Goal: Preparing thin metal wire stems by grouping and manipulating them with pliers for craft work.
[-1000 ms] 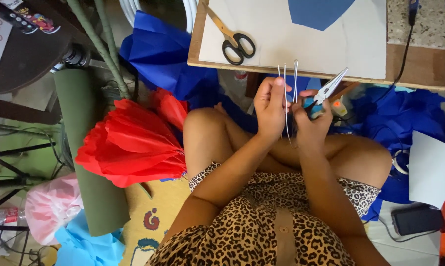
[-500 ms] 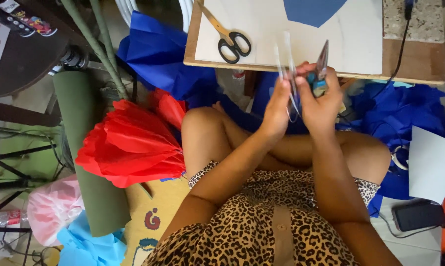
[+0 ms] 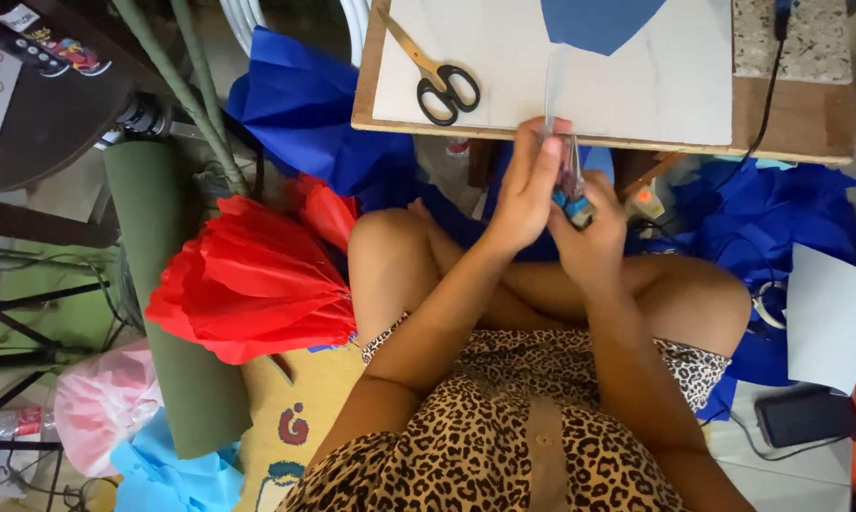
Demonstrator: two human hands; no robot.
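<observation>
Over a floor strewn with blue paper, I see the left hand (image 3: 526, 190) pinching thin upright wires (image 3: 548, 90) that rise toward the board (image 3: 637, 100), touching the right hand (image 3: 589, 237) clenched on blue-handled pliers (image 3: 572, 190).

Left hand (image 3: 526, 185) and right hand (image 3: 591, 237): raised together above crossed bare legs, fingers curled in a closed grip, forearms converging, palms facing inward.

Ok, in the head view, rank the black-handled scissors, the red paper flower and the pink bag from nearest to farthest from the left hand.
From the left hand:
1. Black-handled scissors, on the board just up-left.
2. Red paper flower, on the floor to the left.
3. Pink bag, far lower left.
</observation>
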